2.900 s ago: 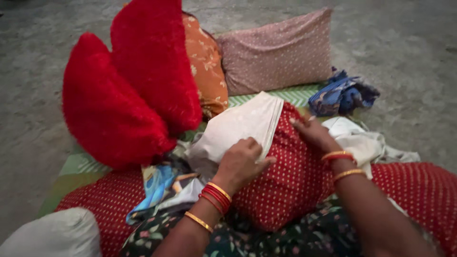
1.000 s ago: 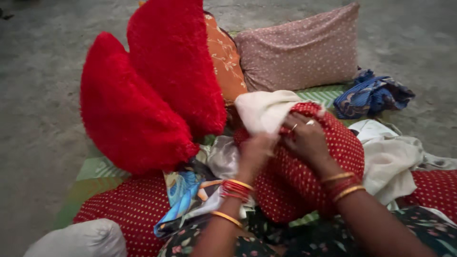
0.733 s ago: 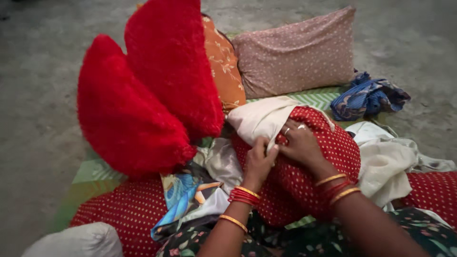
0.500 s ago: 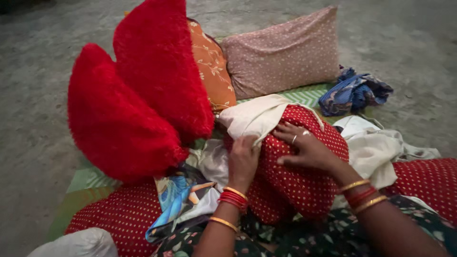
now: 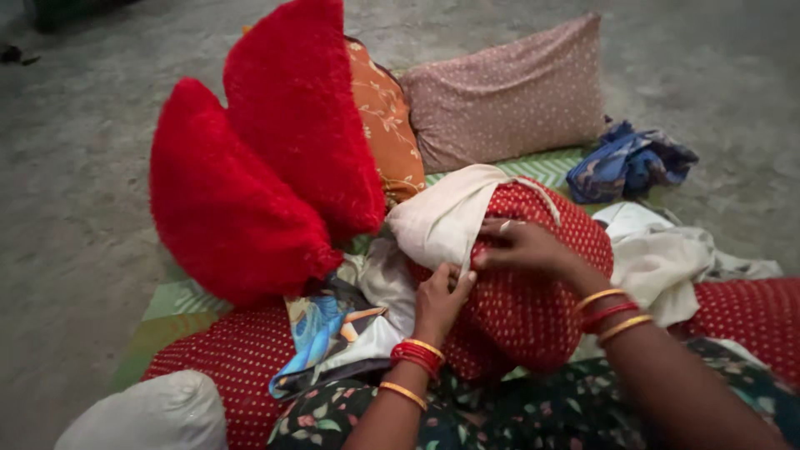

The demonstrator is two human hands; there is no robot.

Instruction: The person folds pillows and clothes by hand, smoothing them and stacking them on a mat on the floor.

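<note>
Both hands [image 5: 439,298] [image 5: 523,247] pinching, fingertips together

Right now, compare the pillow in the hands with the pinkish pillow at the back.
The dotted red pillow has its cream inner cushion sticking out at one end; the pinkish pillow is fully covered. The red one is gripped by the left hand and right hand; the pinkish one lies untouched beyond them. Its colour is far paler. Both are small-patterned fabric.

Dim light, bare grey concrete floor [image 5: 75,167] all round, green striped mat [image 5: 550,165] toward one o'clock.
</note>
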